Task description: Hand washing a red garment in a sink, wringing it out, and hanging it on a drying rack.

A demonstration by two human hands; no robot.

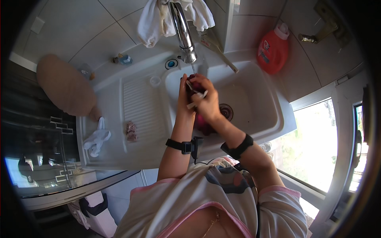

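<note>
Thin water runs from the chrome faucet [186, 44] onto a dark red cloth item [193, 86] held between both hands. My left hand [184, 96] grips it from the left, with its fingers pointing up towards the spout. Curled over its right side is my right hand [207, 98], where a small white strip shows between the fingers; whether that is a brush, a tag or a trim I cannot tell. More dark red and pink fabric [205, 123] lies in the white sink basin [247, 89] below my wrists, partly hidden by my forearms.
A ribbed drainboard [146, 104] holds a crumpled pinkish cloth [131, 131]. White fabric [97, 138] lies farther left, near a large brown rounded object [64, 84]. A long-handled brush [224, 56] leans over the basin's back rim. A red detergent jug [273, 50] stands behind right; white cloths [154, 23] hang behind the faucet.
</note>
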